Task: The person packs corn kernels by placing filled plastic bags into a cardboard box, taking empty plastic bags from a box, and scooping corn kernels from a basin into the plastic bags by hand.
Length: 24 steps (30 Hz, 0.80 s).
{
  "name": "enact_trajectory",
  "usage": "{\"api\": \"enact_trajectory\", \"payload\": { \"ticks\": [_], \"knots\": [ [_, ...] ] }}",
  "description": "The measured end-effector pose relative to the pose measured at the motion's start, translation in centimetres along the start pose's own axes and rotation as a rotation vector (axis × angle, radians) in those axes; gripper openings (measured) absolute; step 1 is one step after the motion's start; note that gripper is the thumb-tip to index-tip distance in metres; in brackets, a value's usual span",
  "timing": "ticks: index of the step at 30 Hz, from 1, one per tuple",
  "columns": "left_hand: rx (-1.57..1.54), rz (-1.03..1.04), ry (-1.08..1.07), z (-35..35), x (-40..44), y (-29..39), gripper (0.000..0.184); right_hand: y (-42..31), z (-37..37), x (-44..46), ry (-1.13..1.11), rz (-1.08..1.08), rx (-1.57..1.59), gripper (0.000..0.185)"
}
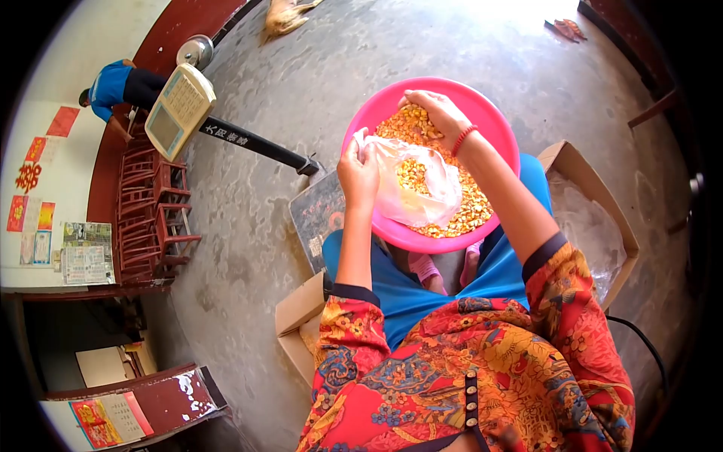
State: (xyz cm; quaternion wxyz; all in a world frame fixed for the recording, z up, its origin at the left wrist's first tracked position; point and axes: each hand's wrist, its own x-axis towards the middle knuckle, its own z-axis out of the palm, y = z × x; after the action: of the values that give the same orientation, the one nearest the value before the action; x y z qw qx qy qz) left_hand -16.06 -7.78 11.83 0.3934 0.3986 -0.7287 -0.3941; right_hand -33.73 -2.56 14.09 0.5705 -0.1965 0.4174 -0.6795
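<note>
A pink basin (399, 237) full of yellow-orange corn kernels (471, 207) rests at my knees. My left hand (358, 175) pinches the edge of a thin clear plastic bag (422, 202), which lies over the kernels with its mouth spread and some kernels showing inside. At the far side of the basin, my right hand (438, 117) is cupped round a handful of kernels, just beyond the bag. A red bracelet (465, 139) circles my right wrist.
A platform scale (316, 215) with a display on a black post (260, 142) stands left of the basin. Cardboard boxes flank my legs, the right one (621, 226) holding clear plastic. Stacked wooden stools (143, 218), a person in blue (113, 87) and a lying animal (285, 16) are farther off.
</note>
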Motion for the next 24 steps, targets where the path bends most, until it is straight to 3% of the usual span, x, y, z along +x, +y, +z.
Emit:
{"api": "enact_trajectory", "payload": {
  "ticks": [2, 4, 5, 7, 9, 11, 13, 15, 17, 18, 20, 21, 24],
  "knots": [
    [0.01, 0.021, -0.008, -0.6, -0.9, 1.2, 0.031, 1.6, -1.6, 0.8, 0.103, -0.085, -0.169, 0.025],
    [0.02, 0.05, -0.015, -1.5, -1.4, 2.3, 0.032, 3.1, -4.4, 0.9, 0.199, -0.279, -1.44, 0.029],
    [-0.027, 0.054, 0.0, -1.8, -1.7, 2.6, 0.033, 3.5, -5.4, 0.8, 0.197, -0.279, -1.44, 0.029],
    [-0.076, 0.051, 0.013, -2.3, -2.7, 3.7, 0.034, 3.5, -5.5, -0.9, 0.204, -0.515, -1.576, 0.033],
    [0.028, 0.108, -0.012, -2.7, -3.8, 4.9, 0.036, 1.6, -3.3, -2.7, 0.218, -0.529, -1.463, 0.028],
    [0.012, 0.135, -0.004, -2.3, -5.0, 5.3, 0.037, -0.5, 0.0, -5.1, 0.072, -0.584, -1.053, 0.018],
    [0.111, 0.098, 0.007, -2.0, -5.8, 6.6, 0.038, -2.3, 2.7, -7.7, -0.32, -0.226, -0.914, 0.014],
    [0.025, 0.126, 0.037, -1.8, -6.5, 7.4, 0.039, 0.1, 2.8, -7.3, -0.585, -0.441, -1.303, 0.016],
    [-0.06, 0.01, 0.008, -1.9, -7.4, 10.0, 0.04, 5.9, 2.1, -5.3, -0.5, -0.339, -1.836, 0.016],
    [-0.054, 0.174, 0.072, -1.0, -7.4, 8.5, 0.04, 6.3, 2.3, -5.0, -0.497, -0.344, -1.835, 0.016],
    [-0.089, 0.113, 0.01, -0.2, -8.2, 8.7, 0.042, 6.8, 3.1, -4.6, -0.201, -0.129, -1.861, 0.019],
    [-0.125, 0.112, -0.028, 0.5, -8.4, 8.7, 0.043, 3.1, 5.8, -7.6, -0.148, 0.056, -1.793, 0.024],
    [-0.172, 0.177, -0.085, 3.1, -8.7, 9.5, 0.047, 4.5, 5.3, -8.3, -0.068, -0.01, -1.726, 0.025]
  ]
}}
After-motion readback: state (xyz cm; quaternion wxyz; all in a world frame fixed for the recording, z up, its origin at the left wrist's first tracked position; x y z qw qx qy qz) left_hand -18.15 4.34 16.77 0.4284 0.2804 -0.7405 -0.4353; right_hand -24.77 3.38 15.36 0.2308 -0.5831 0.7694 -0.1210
